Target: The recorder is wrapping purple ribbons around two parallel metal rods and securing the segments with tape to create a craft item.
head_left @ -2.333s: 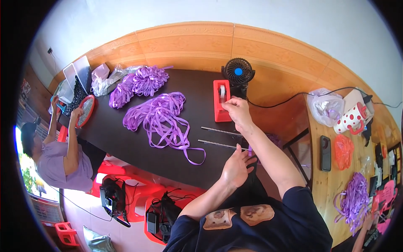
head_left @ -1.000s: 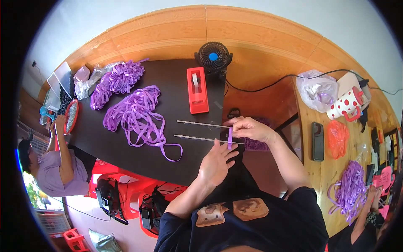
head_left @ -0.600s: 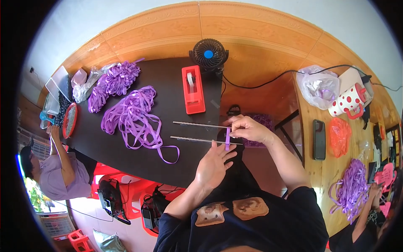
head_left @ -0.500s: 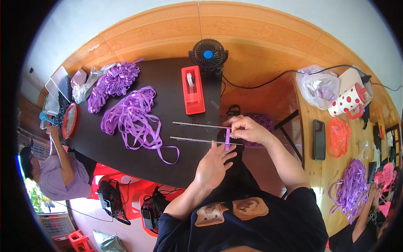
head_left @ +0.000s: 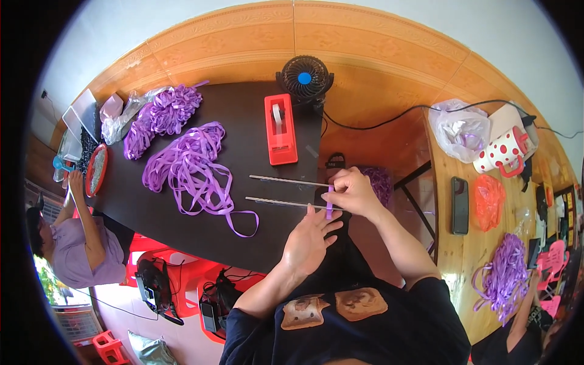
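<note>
Two thin metal rods (head_left: 286,179) lie nearly parallel, jutting over the edge of the dark table (head_left: 255,240). A short band of purple ribbon (head_left: 330,210) spans both rods close to their right ends. My right hand (head_left: 356,193) is closed, its thumb and fingers pinching at this ribbon; its fingertips partly hide the band and the far rod's end. Below it, my left hand (head_left: 309,240) has its fingers spread, with the thumb against the near rod and fingertips by the ribbon's lower end. To the left, a loose heap of purple ribbon (head_left: 188,164) trails a loop toward the rods.
A red tape dispenser (head_left: 281,131) and small black fan (head_left: 304,79) stand at the back. Another ribbon bundle (head_left: 173,109) and red tray (head_left: 97,170) lie far left, beside a person (head_left: 85,243). A wooden table (head_left: 453,261) at right holds a phone (head_left: 460,205) and spotted tumbler (head_left: 502,151).
My right fingers have shifted slightly left across the ribbon. My left hand stays nearly still. The whole view has moved a little.
</note>
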Tool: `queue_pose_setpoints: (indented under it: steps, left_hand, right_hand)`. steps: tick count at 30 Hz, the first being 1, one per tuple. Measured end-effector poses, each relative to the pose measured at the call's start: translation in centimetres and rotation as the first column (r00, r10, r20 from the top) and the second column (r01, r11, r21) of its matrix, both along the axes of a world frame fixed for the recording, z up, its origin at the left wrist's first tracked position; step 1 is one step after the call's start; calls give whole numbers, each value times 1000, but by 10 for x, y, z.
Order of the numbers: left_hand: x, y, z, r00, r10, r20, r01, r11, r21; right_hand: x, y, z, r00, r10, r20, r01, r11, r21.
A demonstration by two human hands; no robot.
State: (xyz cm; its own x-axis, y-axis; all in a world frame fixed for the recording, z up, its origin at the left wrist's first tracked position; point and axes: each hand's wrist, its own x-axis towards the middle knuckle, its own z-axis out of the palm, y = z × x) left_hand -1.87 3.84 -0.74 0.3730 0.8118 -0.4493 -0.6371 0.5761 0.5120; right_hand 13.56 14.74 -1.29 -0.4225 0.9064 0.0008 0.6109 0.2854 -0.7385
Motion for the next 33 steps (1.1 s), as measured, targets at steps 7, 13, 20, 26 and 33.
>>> queue_pose_setpoints:
  steps: [7, 13, 20, 26, 33]
  left_hand:
    - [0, 0, -8, 999, 25, 43, -25, 1000, -7]
    - [1, 2, -7, 998, 13, 61, -14, 1000, 21]
    - [2, 2, -6, 998, 33, 50, -34, 999, 14]
    - [0, 0, -4, 999, 23, 29, -23, 1000, -6]
    - [-1, 0, -2, 1000, 19, 11, -19, 1000, -6]
  right_hand:
    - [-28, -21, 15, 857, -267, 440, 96, 923, 373]
    - [-33, -32, 23, 747, -459, 482, 156, 825, 543]
    - [-27, -40, 24, 739, -517, 432, 171, 764, 621]
    - [14, -25, 16, 901, -398, -172, 367, 912, -185]
    - [31, -29, -27, 687, -352, -635, -13, 869, -495]
